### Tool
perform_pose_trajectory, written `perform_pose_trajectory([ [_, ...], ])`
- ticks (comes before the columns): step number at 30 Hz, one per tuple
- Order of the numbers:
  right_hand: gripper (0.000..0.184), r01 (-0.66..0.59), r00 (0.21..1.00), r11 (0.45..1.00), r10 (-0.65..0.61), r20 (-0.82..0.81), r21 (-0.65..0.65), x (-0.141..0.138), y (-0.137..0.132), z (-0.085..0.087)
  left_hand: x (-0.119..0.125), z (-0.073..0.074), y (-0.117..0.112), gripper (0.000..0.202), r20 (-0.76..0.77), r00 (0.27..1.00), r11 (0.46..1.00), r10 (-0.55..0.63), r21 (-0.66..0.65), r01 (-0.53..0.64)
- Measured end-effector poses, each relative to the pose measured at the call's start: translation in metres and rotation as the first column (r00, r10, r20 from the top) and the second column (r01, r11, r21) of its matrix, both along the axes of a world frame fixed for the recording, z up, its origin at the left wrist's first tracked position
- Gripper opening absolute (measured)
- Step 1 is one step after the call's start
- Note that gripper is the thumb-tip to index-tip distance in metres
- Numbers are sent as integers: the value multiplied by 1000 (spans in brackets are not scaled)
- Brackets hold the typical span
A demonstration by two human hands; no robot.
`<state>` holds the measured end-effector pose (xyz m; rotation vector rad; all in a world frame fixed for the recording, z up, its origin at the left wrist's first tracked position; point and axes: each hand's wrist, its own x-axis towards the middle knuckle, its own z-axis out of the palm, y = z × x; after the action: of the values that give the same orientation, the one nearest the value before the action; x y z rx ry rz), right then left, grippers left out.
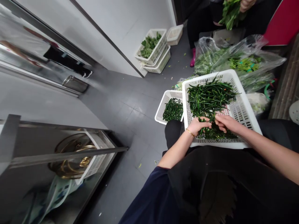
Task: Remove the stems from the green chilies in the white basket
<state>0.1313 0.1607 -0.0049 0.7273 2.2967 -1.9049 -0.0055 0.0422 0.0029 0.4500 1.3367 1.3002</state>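
A large white plastic basket (247, 102) rests on my lap, holding a heap of green chili peppers (210, 96). My left hand (198, 125), with a gold bracelet at the wrist, is curled with its fingers closed on a chili at the near end of the heap. My right hand (227, 123) meets it from the right, fingers pinched on the same bunch of chilies. A smaller white basket (163, 104) with more green chilies (173, 109) stands on the floor just left of the large one.
Clear plastic bags of greens (240, 59) lie behind the basket. Another person (231, 12) sits at the back holding leafy greens. Stacked white baskets with leaves (154, 48) stand by the wall. A steel rack with a lidded pot (74, 155) is at my left.
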Motion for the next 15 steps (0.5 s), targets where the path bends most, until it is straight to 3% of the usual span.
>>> perform_pose_trajectory([
  [1,48,11,999,999,-9,37,-32,-1,3,1,0,3,-4,36,-44,997,998,-57,3,57],
  [3,49,-35,997,998,32,66,44,-2,6,5,0,6,-10,36,-110,985,991,-133,4,134],
  [5,50,-139,989,973,127,75,187,-1,6,8,1,8,-14,36,-128,974,982,-190,-6,190],
  [7,51,-200,980,902,182,83,383,0,3,10,2,7,-15,35,-67,971,974,-228,-19,227],
  [9,49,-194,978,742,193,74,641,1,1,9,3,7,-14,35,55,975,976,-215,-20,216],
  [12,46,-129,980,405,193,53,905,0,4,2,6,4,-9,32,197,972,989,-130,-47,142],
  [13,47,-136,978,329,193,74,934,-2,7,0,6,3,-7,31,217,969,989,-116,-60,132],
  [15,50,-182,976,248,165,144,951,-9,15,-3,6,-2,-5,28,242,967,990,-82,-91,107],
])
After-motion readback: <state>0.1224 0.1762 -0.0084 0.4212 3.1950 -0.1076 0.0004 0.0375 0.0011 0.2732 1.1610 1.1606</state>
